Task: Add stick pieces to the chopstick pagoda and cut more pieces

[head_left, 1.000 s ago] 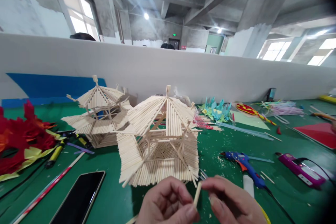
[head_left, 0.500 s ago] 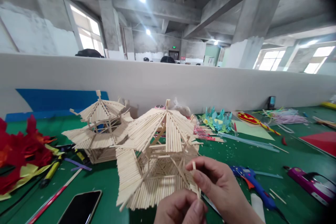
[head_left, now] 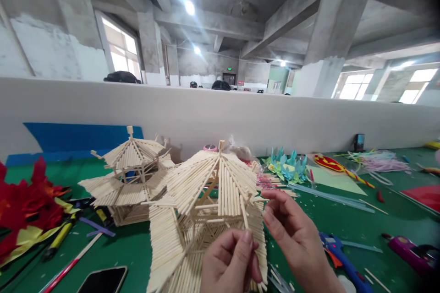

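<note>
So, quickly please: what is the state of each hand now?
Left hand: closed, pinching a thin wooden stick against the near stick pavilion.
Right hand: fingers loosely open, holds nothing, fingertips at the pavilion's roof edge.

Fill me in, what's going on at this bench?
A person is working on a stick-built pavilion model on a green table. The left hand pinches a thin wooden stick and holds it against the model's roof edge. The right hand is open beside it, fingers near the eave. A second pavilion model stands behind to the left. A blue glue gun lies to the right, a phone and red paper flower to the left.
</note>
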`<state>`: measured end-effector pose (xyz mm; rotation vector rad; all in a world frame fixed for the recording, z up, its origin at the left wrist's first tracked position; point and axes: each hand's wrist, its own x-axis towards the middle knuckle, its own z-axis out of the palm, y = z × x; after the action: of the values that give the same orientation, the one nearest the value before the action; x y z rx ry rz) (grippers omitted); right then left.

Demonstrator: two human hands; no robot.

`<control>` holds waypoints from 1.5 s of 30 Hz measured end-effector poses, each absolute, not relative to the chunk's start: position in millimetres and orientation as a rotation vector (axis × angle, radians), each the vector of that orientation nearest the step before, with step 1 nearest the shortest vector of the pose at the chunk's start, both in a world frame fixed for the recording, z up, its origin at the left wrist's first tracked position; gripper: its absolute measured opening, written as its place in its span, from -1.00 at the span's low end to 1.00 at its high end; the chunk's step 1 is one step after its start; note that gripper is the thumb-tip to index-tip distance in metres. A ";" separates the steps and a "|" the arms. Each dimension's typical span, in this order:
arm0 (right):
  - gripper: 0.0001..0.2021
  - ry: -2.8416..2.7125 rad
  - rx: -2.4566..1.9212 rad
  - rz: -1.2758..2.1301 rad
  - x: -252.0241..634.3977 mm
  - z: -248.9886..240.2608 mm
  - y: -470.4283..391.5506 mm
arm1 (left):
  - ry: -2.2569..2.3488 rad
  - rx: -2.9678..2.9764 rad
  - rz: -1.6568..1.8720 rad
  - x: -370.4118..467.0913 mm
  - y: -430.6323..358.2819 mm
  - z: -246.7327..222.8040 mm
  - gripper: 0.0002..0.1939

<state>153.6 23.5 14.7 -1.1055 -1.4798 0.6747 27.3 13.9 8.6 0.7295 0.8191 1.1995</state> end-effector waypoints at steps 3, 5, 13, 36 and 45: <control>-0.73 -1.495 -1.093 0.674 150.5 18.9 25.3 | 0.815 0.743 1.215 27.3 16.3 7.2 -0.58; -0.71 -1.504 -1.092 0.679 149.2 21.2 26.7 | 0.825 0.755 1.222 27.4 17.3 6.6 -0.58; -0.73 -1.570 -1.096 0.655 149.6 22.5 30.4 | 0.863 0.805 1.215 26.6 19.5 6.4 -0.58; -0.81 -1.697 -1.029 0.511 147.2 21.1 34.8 | 0.886 0.893 1.190 19.6 23.5 4.4 -0.59; -0.82 -1.697 -1.043 0.511 145.1 22.1 36.1 | 0.883 0.857 1.243 21.4 22.7 6.5 -0.60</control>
<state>145.1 36.1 22.1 -1.0433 -1.6969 0.5111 21.4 22.7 6.5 0.8568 0.8834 1.2433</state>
